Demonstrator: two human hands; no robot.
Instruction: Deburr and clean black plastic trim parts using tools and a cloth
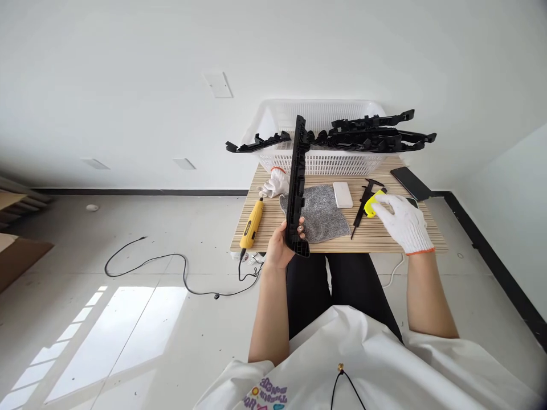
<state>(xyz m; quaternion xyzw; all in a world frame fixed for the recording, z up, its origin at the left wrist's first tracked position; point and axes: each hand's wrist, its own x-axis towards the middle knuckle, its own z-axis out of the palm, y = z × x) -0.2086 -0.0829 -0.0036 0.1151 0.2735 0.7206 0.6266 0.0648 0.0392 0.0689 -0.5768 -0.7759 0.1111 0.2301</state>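
Note:
My left hand (278,247), bare, is wrapped round the lower end of a long black plastic bracket (296,188) and holds it raised above the table's front edge. On my right hand (401,221) is a white knit glove with an orange cuff. Its fingers are closed on a small bright yellow tool (373,205), whose exact kind I cannot make out. Just left of that hand lies a black caliper (364,206). A grey cloth (322,215) lies behind and right of the bracket, with a white flat box (342,195) at its corner.
A white plastic basket (337,166) at the back bears several black brackets (376,136) that stick out past its sides. A yellow rotary tool (252,224), an empty glove (276,182) and a black phone (411,183) lie on the slatted table (273,246). A black cable (186,273) trails over the floor.

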